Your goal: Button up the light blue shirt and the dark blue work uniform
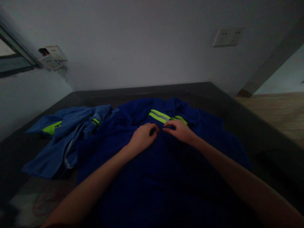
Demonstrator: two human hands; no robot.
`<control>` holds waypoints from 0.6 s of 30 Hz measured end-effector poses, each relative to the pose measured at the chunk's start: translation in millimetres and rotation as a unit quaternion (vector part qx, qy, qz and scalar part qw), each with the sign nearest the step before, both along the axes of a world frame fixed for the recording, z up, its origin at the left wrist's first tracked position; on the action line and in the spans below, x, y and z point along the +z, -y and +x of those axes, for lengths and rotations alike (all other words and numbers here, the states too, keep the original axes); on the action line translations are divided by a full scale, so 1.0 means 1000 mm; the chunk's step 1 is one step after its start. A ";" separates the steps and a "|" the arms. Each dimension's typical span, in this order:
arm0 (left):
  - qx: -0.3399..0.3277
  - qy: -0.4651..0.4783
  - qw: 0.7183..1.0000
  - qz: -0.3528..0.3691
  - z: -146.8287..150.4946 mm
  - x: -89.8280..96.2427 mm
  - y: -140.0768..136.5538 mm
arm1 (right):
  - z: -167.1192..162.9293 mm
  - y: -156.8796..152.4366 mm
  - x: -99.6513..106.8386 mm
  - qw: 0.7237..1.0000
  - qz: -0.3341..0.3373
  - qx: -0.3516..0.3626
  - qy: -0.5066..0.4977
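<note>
A deep blue work garment (142, 186) lies spread and creased in front of me. Yellow-green reflective strips (159, 116) show on it just beyond my hands. Near its middle, my left hand (143, 136) is closed in a pinch on the cloth. Close beside it on the right, my right hand (180, 130) pinches the same garment between thumb and fingers, with a small gap between the two hands. Dim light hides the finer details of the cloth at my fingertips.
A lighter blue garment (64, 136) with yellow-green patches lies crumpled on the left, beside the deep blue one. Both rest on a dark table (201, 91) against a wall. Wall sockets (229, 36) are at right, with more sockets (53, 57) at left. Wooden floor (280, 110) shows at right.
</note>
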State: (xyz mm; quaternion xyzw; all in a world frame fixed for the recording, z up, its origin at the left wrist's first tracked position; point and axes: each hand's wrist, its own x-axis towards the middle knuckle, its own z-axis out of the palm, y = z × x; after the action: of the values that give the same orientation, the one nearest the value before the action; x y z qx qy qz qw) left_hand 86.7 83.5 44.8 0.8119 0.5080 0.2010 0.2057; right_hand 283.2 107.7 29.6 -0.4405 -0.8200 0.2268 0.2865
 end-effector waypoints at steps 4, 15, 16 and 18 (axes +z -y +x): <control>0.006 -0.004 1.000 0.007 0.002 0.003 0.002 | -0.001 0.002 0.001 1.000 -0.006 -0.019 -0.017; 0.010 0.039 0.999 -0.009 -0.001 0.003 0.000 | -0.003 0.006 0.006 0.999 -0.018 0.007 -0.042; 0.004 0.040 0.999 -0.008 -0.001 0.003 0.000 | -0.004 0.006 0.006 0.999 -0.019 0.010 -0.043; -0.006 0.040 0.999 -0.004 0.000 0.002 0.000 | -0.004 0.006 0.005 0.999 -0.019 0.012 -0.043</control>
State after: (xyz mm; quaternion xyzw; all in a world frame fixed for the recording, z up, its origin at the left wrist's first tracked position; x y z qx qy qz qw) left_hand 86.6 83.7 47.1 0.8052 0.4955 0.2300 0.2308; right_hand 279.0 101.2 34.6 -0.4258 -0.8077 0.2642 0.3107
